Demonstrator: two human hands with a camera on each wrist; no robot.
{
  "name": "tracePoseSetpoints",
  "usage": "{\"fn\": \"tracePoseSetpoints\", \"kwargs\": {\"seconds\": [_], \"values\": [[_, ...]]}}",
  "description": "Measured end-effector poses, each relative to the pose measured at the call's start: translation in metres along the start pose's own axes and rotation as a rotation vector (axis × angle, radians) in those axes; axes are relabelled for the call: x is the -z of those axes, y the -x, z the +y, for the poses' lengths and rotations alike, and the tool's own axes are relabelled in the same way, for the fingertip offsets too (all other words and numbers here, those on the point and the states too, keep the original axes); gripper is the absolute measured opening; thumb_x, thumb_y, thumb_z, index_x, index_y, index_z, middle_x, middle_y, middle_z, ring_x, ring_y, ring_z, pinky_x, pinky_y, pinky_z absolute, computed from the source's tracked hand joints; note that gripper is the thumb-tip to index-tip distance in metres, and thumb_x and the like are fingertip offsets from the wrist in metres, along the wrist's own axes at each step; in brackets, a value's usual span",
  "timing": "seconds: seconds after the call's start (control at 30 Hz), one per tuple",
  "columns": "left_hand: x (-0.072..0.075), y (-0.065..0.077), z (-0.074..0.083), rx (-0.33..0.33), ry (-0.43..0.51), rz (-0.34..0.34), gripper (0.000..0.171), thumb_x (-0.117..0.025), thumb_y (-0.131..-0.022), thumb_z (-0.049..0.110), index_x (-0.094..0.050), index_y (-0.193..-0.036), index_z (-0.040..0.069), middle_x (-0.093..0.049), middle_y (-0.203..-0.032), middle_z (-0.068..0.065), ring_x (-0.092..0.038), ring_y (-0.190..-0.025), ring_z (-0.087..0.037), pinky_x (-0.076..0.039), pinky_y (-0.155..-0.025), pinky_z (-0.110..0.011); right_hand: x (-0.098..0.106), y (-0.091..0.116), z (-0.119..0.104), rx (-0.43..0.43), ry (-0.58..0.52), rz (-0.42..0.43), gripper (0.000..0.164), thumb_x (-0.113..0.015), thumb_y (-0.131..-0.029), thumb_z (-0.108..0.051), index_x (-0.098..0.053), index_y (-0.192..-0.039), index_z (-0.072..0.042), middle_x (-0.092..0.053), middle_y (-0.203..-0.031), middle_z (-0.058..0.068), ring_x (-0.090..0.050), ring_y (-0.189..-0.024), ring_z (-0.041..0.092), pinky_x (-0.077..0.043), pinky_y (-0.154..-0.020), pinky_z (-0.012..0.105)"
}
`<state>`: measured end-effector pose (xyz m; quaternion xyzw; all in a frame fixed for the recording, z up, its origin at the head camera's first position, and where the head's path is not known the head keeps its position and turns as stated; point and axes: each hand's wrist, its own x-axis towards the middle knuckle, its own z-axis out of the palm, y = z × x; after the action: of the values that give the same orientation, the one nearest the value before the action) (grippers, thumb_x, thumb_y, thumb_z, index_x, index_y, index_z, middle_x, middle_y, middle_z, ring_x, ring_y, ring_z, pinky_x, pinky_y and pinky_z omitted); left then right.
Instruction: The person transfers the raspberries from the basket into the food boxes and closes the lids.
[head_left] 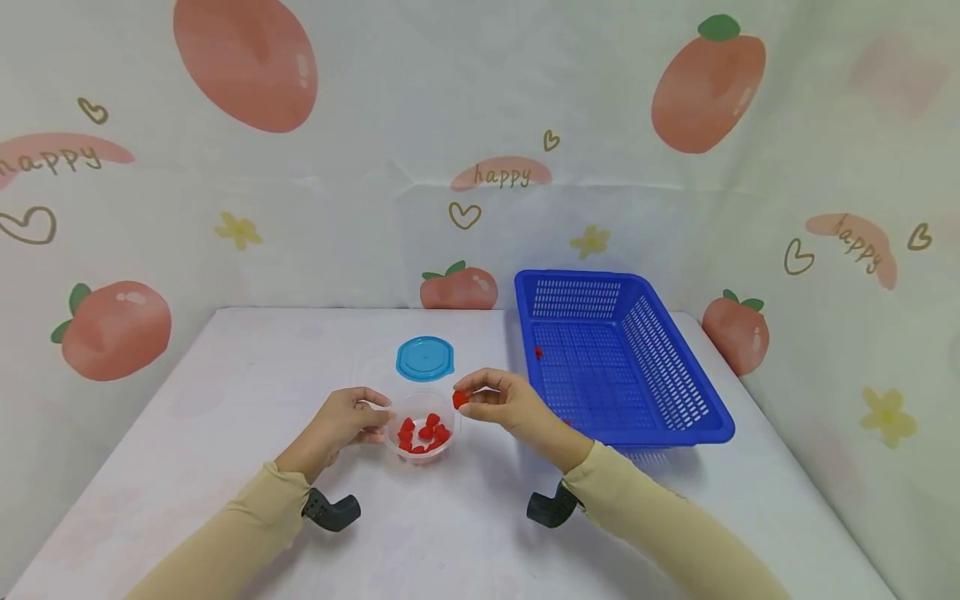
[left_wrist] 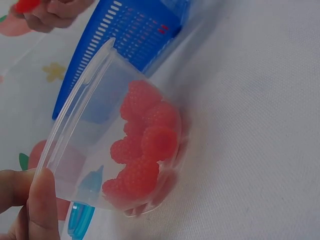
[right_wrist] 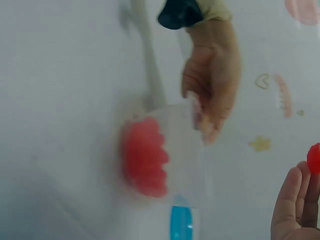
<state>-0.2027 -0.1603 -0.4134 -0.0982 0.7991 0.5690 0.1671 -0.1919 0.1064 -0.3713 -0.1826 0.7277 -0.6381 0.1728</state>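
Observation:
My left hand (head_left: 341, 427) pinches the rim of a clear plastic tub (left_wrist: 75, 150) between thumb and fingers. Inside the tub lie several red raspberries (left_wrist: 142, 145), gathered at its bottom. My right hand (head_left: 510, 410) holds one more raspberry (head_left: 460, 400) between thumb and fingertips, just over the tub's right rim. In the right wrist view that raspberry (right_wrist: 313, 158) shows at the right edge, partly cut off. Behind the tub a blue lid (head_left: 425, 359) lies flat on the table.
A large blue plastic basket (head_left: 678, 367) stands to the right, its near left edge close behind my right wrist. A few red pieces (head_left: 538, 352) show along its left side. The white table (head_left: 285, 367) ends at a fruit-printed cloth (head_left: 337, 225).

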Motion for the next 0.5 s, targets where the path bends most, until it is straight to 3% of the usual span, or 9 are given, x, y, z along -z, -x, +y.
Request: {"fn": "tracePoseSetpoints", "kwargs": {"seconds": [0.5], "values": [[0.001,-0.001,-0.002,-0.014,0.0,-0.005,0.033,-0.066,-0.091,0.012,-0.056,-0.119,-0.002,-0.062,-0.079,-0.007,-0.057,-0.064,-0.015,-0.056,-0.061,-0.021,-0.015,-0.013,0.035,-0.066,0.06,0.051,0.027,-0.068,-0.086,-0.002,-0.064,-0.112,0.004,-0.065,-0.109,0.012,-0.058,-0.084,0.013,-0.054,-0.077,0.02]]}}
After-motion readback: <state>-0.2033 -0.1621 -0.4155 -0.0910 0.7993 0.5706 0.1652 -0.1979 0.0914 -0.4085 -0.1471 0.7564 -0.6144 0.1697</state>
